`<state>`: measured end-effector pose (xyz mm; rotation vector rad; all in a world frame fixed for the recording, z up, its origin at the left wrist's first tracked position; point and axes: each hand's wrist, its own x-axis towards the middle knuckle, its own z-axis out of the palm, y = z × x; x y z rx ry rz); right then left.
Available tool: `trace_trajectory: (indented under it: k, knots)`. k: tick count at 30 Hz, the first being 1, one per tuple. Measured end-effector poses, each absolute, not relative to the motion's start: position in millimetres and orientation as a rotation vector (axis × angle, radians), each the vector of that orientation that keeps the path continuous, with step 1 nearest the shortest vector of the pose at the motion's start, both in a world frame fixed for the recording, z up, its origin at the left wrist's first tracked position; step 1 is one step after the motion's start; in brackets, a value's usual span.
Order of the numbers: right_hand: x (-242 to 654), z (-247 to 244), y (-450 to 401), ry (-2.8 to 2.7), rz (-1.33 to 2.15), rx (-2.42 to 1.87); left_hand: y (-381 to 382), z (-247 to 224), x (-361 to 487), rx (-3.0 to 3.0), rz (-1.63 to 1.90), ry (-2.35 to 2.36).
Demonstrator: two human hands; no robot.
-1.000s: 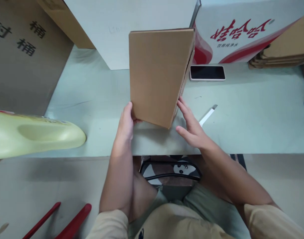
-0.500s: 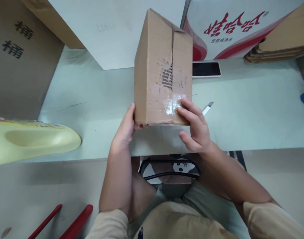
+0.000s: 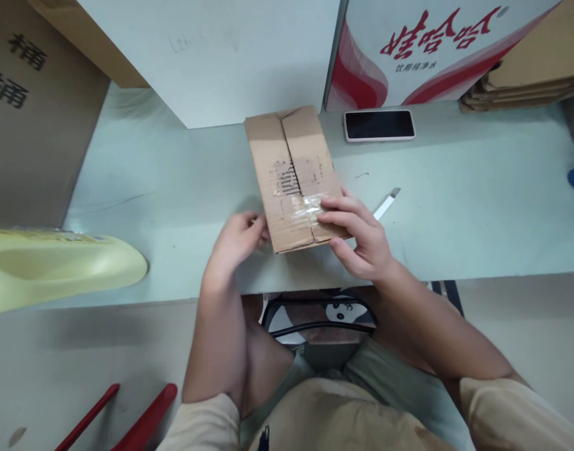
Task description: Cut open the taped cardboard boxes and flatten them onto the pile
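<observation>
A brown cardboard box [image 3: 298, 169] is over the pale green table, its taped, seamed face turned up and a dark printed mark near its middle. My right hand [image 3: 362, 238] grips the box's near right corner, fingers on the clear tape and thumb at the near edge. Beside the box's lower left side is my left hand [image 3: 242, 241], its fingers curled in; the fingertips are partly hidden, and what they hold, if anything, cannot be made out. A white cutter with a grey blade [image 3: 387, 203] lies just right of my right hand.
A phone [image 3: 379, 125] lies behind the box to the right. White cartons [image 3: 221, 56] and a red-and-white carton [image 3: 422, 56] line the back. Folded cardboard [image 3: 535, 81] is at the back right, a yellow container [image 3: 66, 266] at the left, a large brown carton [image 3: 37, 138] behind it.
The box has come down and tilted, its top face now turned more upward, uncovering the whole phone. My left hand has moved lower and curled beside the box; my right hand stays on it.
</observation>
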<state>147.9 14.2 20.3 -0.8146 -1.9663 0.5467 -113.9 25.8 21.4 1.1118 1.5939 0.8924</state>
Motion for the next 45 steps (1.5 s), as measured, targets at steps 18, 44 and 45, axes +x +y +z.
trace_trajectory:
  k: [18,44,45]
  knots:
    - [144.7,19.2,10.4,-1.899,0.527,-0.903,15.0,31.4,-94.9,2.256,1.208,1.263]
    - [186.5,32.0,34.7,-2.012,0.649,-2.535,17.4,28.8,-93.4,2.199,1.223,1.278]
    - [187.1,31.4,35.4,-2.01,0.644,-2.539,17.3,28.6,-93.3,2.198,1.227,1.275]
